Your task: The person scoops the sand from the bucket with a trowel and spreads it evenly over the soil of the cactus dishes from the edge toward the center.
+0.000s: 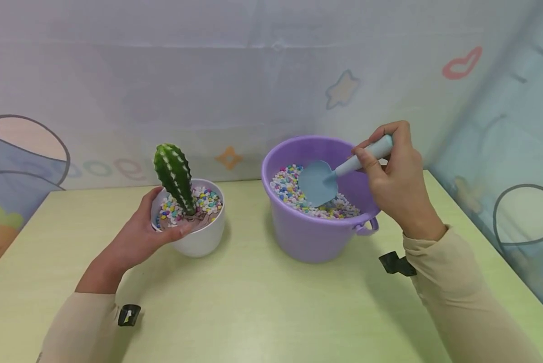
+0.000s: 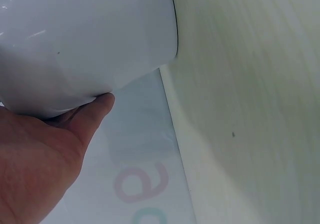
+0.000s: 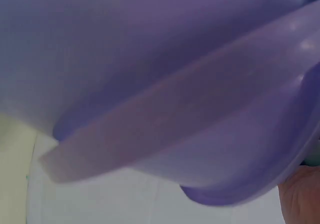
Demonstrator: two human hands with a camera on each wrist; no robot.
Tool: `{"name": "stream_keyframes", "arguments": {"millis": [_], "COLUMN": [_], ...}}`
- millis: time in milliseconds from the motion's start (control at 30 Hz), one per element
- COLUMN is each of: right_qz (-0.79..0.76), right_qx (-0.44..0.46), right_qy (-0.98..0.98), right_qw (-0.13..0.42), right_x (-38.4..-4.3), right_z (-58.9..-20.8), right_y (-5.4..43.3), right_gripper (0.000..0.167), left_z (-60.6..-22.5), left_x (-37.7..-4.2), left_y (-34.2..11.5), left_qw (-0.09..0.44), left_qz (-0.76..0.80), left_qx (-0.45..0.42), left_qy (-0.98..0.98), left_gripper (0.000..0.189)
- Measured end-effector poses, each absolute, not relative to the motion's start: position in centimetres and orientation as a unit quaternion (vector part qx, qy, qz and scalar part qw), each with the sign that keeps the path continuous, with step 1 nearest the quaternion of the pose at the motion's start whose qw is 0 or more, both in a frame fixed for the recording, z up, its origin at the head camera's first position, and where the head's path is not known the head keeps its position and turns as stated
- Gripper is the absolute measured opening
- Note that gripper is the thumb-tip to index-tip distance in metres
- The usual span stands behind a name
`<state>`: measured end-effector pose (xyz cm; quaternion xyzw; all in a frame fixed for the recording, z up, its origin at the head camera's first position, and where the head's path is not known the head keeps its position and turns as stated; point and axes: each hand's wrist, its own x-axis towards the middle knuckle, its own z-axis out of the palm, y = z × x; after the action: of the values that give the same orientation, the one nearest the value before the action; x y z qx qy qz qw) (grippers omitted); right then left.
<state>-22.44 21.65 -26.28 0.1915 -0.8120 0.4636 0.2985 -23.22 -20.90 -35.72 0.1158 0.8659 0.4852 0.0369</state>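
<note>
My left hand (image 1: 139, 234) grips the rim of a white pot (image 1: 203, 241), thumb over the front edge and fingers around the left side. In the pot a green cactus (image 1: 175, 174) leans left, set in brown soil partly covered with colourful pebbles (image 1: 206, 200). My right hand (image 1: 398, 181) holds the handle of a light blue scoop (image 1: 318, 184). The scoop's blade is down inside a purple bucket (image 1: 312, 237), against the colourful pebbles (image 1: 287, 186) there. Close up in the left wrist view is the pot's wall (image 2: 90, 39); the bucket's side (image 3: 125, 44) fills most of the right wrist view.
Pot and bucket stand apart on a pale yellow-green table (image 1: 244, 302), near its back edge. A printed cloth (image 1: 185, 91) hangs behind it, and another printed cloth (image 1: 521, 151) borders the right side. The bucket's handle (image 1: 366, 228) hangs at its right.
</note>
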Motion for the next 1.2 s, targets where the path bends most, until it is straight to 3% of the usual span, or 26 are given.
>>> {"name": "stream_keyframes", "arguments": {"millis": [267,500,700,867,1033,1200], "right_qz": [0.393,0.301,0.253,0.336,0.474,0.562], "right_qx": [0.134,0.133,0.128,0.071,0.048,0.082], "right_qy": [-0.861,-0.869,-0.908,-0.9,-0.851,-0.802], "right_qw": [0.295,0.369,0.308,0.267,0.223,0.185], "right_x": [-22.6,-21.9,-22.2,-22.7,-23.4,-23.7], "right_z": [-26.6,-24.9,-25.5,-26.0,-25.9,-26.5], "right_y": [23.2,24.5,23.5,23.2,23.4,23.5], "right_gripper": [0.027,0.023,0.023,0.029,0.024,0.016], "left_z": [-35.7,-35.6,-35.7,-35.6,-35.5,-35.8], "left_x": [-23.3,-23.5,-23.2,-23.2,-23.4,-23.3], "left_y": [-20.9,-20.7,-20.8,-20.9,-20.9,-21.0], "left_qw": [0.035,0.031,0.034,0.034,0.028,0.026], "left_qz": [0.488,0.481,0.482,0.481,0.478,0.483], "left_qx": [0.119,0.116,0.112,0.117,0.12,0.125], "left_qy": [0.864,0.868,0.868,0.868,0.87,0.866], "left_gripper": [0.104,0.105,0.104,0.103,0.104,0.101]}}
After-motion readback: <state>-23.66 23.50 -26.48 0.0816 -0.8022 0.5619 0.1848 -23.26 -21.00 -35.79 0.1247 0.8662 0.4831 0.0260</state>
